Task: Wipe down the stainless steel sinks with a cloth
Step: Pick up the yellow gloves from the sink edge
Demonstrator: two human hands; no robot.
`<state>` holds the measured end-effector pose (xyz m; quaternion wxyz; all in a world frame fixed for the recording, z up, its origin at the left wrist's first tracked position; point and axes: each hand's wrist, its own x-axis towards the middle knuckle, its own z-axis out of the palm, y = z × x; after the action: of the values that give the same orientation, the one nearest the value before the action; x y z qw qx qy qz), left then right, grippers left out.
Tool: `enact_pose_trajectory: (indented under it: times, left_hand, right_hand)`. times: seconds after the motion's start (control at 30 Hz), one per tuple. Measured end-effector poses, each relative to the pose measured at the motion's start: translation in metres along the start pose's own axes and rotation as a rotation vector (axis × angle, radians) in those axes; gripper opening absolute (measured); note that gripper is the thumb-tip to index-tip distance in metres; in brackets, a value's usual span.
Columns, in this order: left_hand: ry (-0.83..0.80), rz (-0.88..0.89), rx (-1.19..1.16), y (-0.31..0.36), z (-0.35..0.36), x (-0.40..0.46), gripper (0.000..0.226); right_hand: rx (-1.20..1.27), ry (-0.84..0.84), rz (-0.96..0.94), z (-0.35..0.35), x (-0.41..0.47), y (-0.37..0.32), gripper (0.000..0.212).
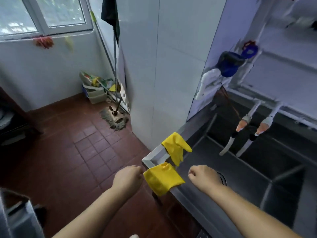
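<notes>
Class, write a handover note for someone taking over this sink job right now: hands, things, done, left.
Left hand: curled, empty. Right hand: curled, empty, over the near basin.
Steel sinks: near glove and far glove, both yellow, draped on the corner rim. No cloth in either hand.
Done: nothing evident. Left: find a cloth, wipe both basins.

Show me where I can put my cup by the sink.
The floor of the near basin is bare between the yellow gloves and the taps. The far basin, right of the taps, is bare too. The rim corner is crowded: both gloves hang there.
</notes>
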<state>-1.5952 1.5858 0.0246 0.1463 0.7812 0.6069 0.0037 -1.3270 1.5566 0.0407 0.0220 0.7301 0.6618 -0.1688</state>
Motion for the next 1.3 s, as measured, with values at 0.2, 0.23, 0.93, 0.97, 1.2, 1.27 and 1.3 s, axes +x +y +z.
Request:
enact_pose_trajectory:
  times: [0.2,0.23,0.93,0.97,1.2,1.27,1.3]
  left_hand:
    - [-0.142,0.186,0.004,0.01,0.019,0.077,0.025]
    - [-0.158,0.208,0.007,0.014,0.024,0.085,0.026]
    - [-0.532,0.653,-0.19,0.06,0.001,0.156,0.017]
    - [-0.552,0.67,-0.189,0.06,-0.006,0.161,0.018]
    - [-0.639,0.685,-0.206,0.054,-0.035,0.197,0.029]
    - [-0.643,0.588,-0.266,0.05,-0.039,0.215,0.033]
    - [-0.63,0.527,-0.314,0.048,-0.041,0.223,0.032]
  right_hand:
    - [0.103,-0.001,0.157,0.016,0.018,-0.01,0.024]
    - [0.117,-0.002,0.181,0.018,0.017,-0.008,0.024]
    - [0.392,-0.166,-0.126,0.028,0.104,0.023,0.066]
    - [0.366,-0.179,-0.147,0.027,0.108,0.025,0.062]
    - [0.492,-0.163,0.011,0.02,0.122,0.044,0.034]
    - [0.491,-0.049,0.12,0.016,0.134,0.046,0.033]
    - [0.489,0.005,0.151,0.013,0.141,0.045,0.031]
